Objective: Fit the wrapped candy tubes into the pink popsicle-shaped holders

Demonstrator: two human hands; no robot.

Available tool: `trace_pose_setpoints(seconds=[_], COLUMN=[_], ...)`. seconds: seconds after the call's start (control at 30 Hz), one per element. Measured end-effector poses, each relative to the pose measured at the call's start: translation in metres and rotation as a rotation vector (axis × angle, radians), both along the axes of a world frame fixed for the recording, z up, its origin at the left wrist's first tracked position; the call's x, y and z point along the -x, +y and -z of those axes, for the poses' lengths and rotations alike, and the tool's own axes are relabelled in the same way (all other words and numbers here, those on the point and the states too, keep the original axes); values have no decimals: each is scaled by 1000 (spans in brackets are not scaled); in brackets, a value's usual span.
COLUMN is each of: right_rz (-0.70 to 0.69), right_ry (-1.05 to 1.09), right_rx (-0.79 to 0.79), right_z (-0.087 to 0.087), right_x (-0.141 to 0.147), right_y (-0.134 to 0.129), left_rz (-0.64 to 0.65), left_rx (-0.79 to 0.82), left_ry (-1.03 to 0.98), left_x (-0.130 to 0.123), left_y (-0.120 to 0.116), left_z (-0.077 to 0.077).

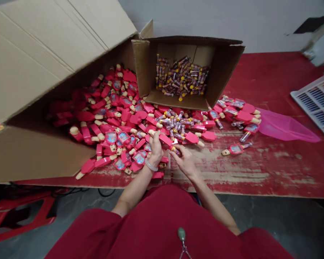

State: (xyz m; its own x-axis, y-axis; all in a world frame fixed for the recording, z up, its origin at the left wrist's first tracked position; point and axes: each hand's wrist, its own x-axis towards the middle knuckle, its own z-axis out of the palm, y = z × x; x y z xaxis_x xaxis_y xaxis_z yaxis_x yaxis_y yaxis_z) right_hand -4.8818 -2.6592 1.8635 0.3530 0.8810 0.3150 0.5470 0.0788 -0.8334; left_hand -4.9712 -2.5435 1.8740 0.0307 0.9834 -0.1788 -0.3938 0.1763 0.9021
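The pink plastic toy piece (165, 139) is held above the table, at the front edge of the pile, with its cream-coloured end toward the left hand (156, 149). That hand is closed around the piece, its fingers wrapped over the body, and a pale bangle (151, 165) sits on the wrist. The right hand (185, 162) is narrowly pinched on a clear plastic tube (176, 151) of coloured contents, at the end of the pink piece; whether the two are fully joined cannot be determined from this view.

Directly beyond and left of the hands lies a loose heap of pink toy pieces (105, 118), some with printed clear panels. It spreads out of a large cardboard carton (43, 54), lying on its side, whose raised flap blocks the upper left of the view. A smaller cardboard box (182, 75) stands open just beyond the hands, holding a mass of clear tubes. More loose tubes (175, 124) lie in front of it, among the pink pieces.

To the right lie several pink pieces fitted with tubes (232, 115), next to a translucent pink plastic bag (283, 126) and a white plastic crate (320, 102). All of this rests on a worn red-painted table (272, 162). A red stool (21, 212) stands on the floor below the table's left end
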Motion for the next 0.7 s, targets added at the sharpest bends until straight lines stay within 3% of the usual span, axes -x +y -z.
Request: trace_pose_setpoints(seconds=[0.2, 0.33, 0.4, 0.5, 0.57, 0.63, 0.7], right_rz=[59, 60, -45, -394, -574, -527, -308], right_ry=[-140, 78, 377, 908, 1083, 1043, 867], right_rx=[14, 94, 190, 434, 565, 560, 433], right_z=[-17, -21, -20, -15, -10, -5, -1], right_x=[19, 27, 27, 21, 17, 16, 18], right_y=[-12, -16, -16, -14, -13, -14, -17], left_rz=[-42, -18, 5, 75, 118, 104, 42], left_rx=[-102, -101, -77, -60, -50, -38, -23], left_ry=[107, 111, 67, 0, -25, -36, -24], left_x=[6, 12, 15, 17, 18, 19, 19], left_y=[-6, -17, -21, -23, -21, -21, -23], left_z=[-2, -9, -13, -15, -14, -10, -5])
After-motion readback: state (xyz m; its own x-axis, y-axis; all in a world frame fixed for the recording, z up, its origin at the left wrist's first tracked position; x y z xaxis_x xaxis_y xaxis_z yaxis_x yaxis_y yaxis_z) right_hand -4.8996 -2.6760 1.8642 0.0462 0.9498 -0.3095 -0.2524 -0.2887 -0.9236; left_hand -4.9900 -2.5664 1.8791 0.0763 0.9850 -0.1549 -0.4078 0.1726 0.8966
